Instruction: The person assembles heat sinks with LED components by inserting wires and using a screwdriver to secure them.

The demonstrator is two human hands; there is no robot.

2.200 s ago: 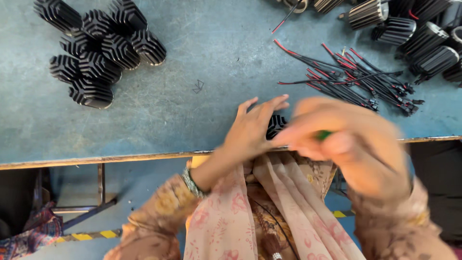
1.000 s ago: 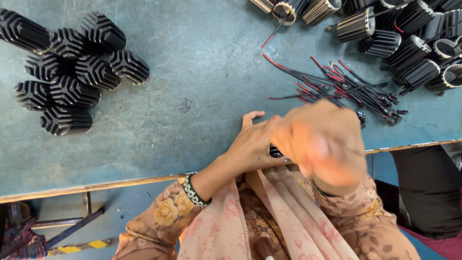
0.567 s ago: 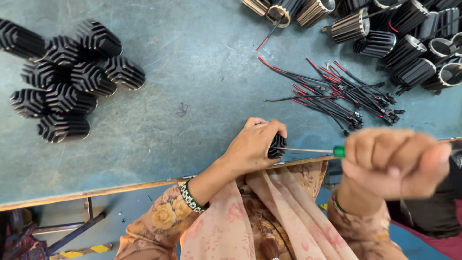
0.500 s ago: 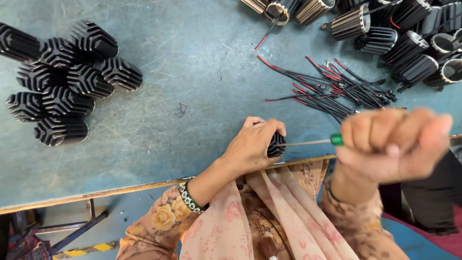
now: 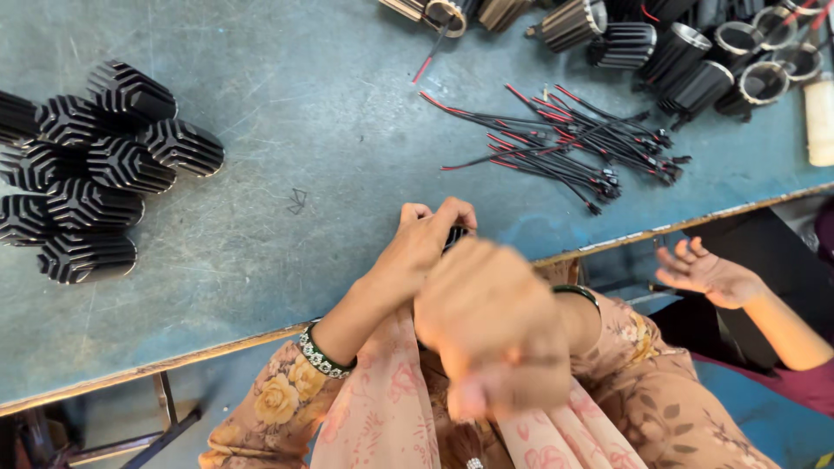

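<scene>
My left hand [image 5: 415,254] grips a small black finned heat sink [image 5: 457,234] right at the front edge of the blue-grey table [image 5: 330,122]; only a sliver of the part shows past my fingers. My right hand [image 5: 493,328] is a blurred closed fist just in front of and below the left hand, close to the camera. The green-handled screwdriver it held a moment ago is hidden inside the fist and the blur. A beaded bracelet sits on my left wrist.
A pile of black finned heat sinks [image 5: 95,174] lies at the far left. A bundle of red and black wires [image 5: 573,139] lies right of centre. Several round lamp housings [image 5: 686,52] line the back right. Another person's open hand [image 5: 705,274] hovers below the table edge at right.
My right hand, out to the right with the screwdriver tip on the part, has swung back in over the left hand. The left hand kept its hold at the table edge.
</scene>
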